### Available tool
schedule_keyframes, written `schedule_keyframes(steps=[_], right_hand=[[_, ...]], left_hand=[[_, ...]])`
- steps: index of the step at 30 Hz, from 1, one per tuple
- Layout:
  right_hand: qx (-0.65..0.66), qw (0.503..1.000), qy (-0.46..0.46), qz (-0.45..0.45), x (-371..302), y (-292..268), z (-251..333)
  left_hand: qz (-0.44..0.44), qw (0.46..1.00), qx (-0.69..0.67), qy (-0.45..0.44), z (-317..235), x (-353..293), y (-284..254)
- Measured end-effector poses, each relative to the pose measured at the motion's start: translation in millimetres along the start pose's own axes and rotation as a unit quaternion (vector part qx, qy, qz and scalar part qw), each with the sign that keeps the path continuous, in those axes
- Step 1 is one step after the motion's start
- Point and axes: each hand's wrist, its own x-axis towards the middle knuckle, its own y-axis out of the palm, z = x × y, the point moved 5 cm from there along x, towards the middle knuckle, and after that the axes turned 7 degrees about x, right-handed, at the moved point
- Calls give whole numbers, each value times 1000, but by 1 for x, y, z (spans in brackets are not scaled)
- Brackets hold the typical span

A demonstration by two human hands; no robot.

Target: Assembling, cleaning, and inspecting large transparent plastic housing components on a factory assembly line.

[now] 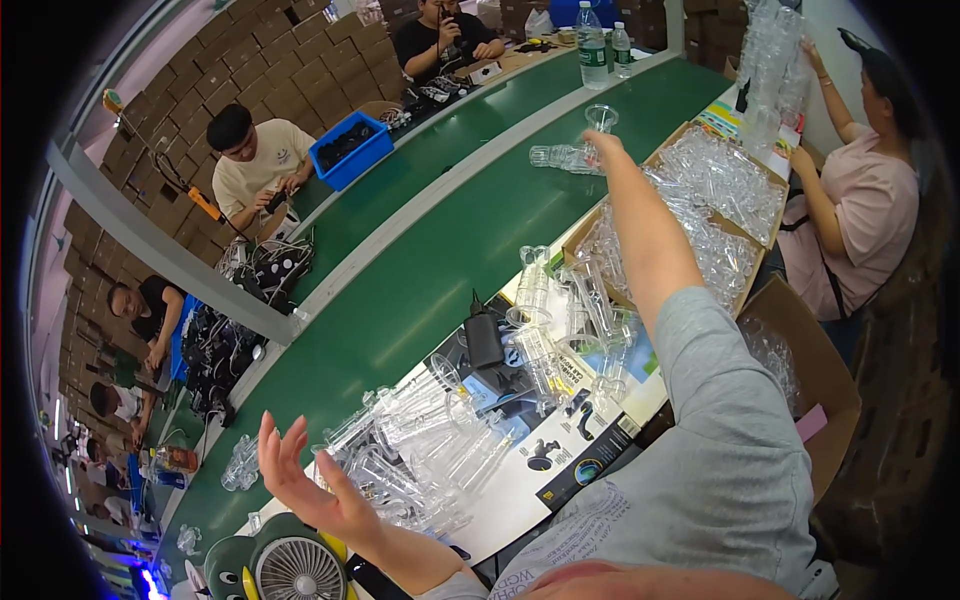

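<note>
My left hand (315, 487) hovers palm up, fingers apart and nothing in it, beside a pile of clear plastic tubes (425, 425) on a flat printed carton (570, 450). My right arm reaches far across to the green conveyor belt (440, 225). There my right hand (603, 150) is closed on a clear plastic tube (562, 157) with ribbed walls. A round, flared clear plastic piece (602, 118) shows just beyond its fingers, some of which are hidden. Between my arms stand more clear tubes (540, 290) and a black squeeze bottle (484, 338) with a pointed nozzle.
Open cartons of clear plastic parts (715, 185) stand on the right, near a person in pink (850, 220) with tall stacked clear pieces. Across the belt, several people work beside a blue bin (350, 150) and cables. A small fan (300, 570) sits lower left; water bottles (592, 55) stand far back.
</note>
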Motion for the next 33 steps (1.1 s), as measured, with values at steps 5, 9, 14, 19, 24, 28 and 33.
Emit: schedule_keyframes(steps=[5, 9, 14, 19, 24, 28, 33], right_hand=[[70, 990, 93, 83, -13, 30, -34], [72, 994, 59, 56, -17, 43, -20], [71, 973, 17, 217, -113, 137, 7], [87, 880, 49, 465, -307, 194, 34], [98, 802, 82, 583, -474, 156, 37], [146, 757, 174, 613, -548, 125, 0], [91, 717, 195, 663, -579, 121, -43]], left_hand=[[-18, 1000, 9, 11, -3, -2, -13], [-26, 999, -21, 23, -7, -1, -11], [-23, 995, -96, -26, -6, -3, -28], [27, 987, -133, -90, 0, -2, -31], [69, 977, -142, -143, 16, 0, -17], [-65, 924, -353, -130, 37, 3, -25], [-227, 892, -371, -122, 39, -2, -42]])
